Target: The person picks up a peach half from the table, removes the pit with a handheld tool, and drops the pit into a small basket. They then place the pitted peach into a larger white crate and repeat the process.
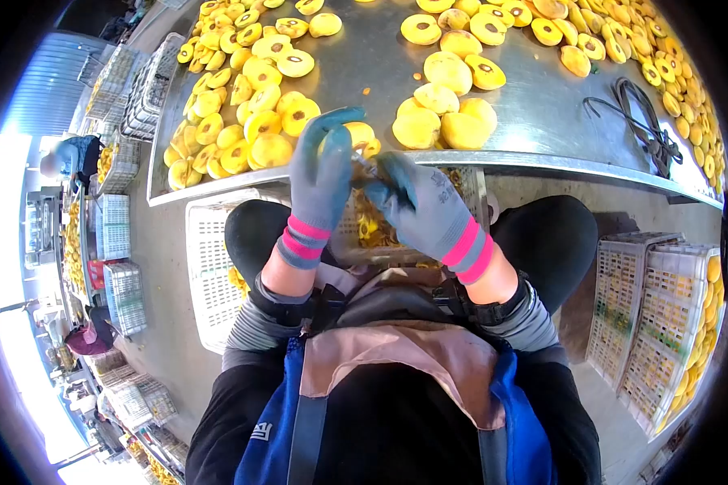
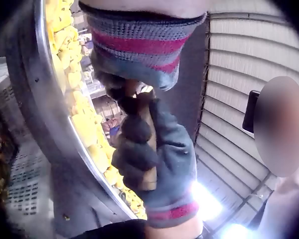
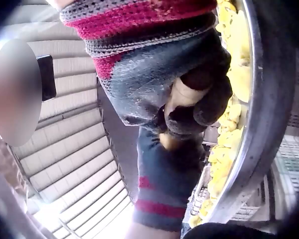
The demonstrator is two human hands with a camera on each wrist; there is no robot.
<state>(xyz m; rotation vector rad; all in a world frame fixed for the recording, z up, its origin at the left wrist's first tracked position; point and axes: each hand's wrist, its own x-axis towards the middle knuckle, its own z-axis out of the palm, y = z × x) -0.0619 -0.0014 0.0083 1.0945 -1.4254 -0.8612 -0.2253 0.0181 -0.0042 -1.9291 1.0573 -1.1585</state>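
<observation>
My right hand (image 1: 425, 202), in a grey-blue coated glove with pink cuff stripes, grips a wooden-handled tool (image 3: 182, 97) in front of my lap. Its handle (image 2: 149, 174) runs through the curled fingers in the left wrist view; a thin metallic part (image 1: 366, 167) shows between the hands, its working end hidden. My left hand (image 1: 317, 182), gloved alike, is upright against it, the forefinger bent over towards the right. Just behind those fingers shows a yellow fruit half (image 1: 364, 136), apricot- or peach-like. I cannot tell whether the left hand holds it.
Halved yellow fruit (image 1: 263, 73) lies in heaps on the metal table (image 1: 348, 73), with a coiled black cable (image 1: 643, 125) at right. Below the edge, a crate (image 1: 372, 230) holds fruit scraps. White crates (image 1: 214, 267) stand at left, and fruit-filled crates (image 1: 655, 323) at right.
</observation>
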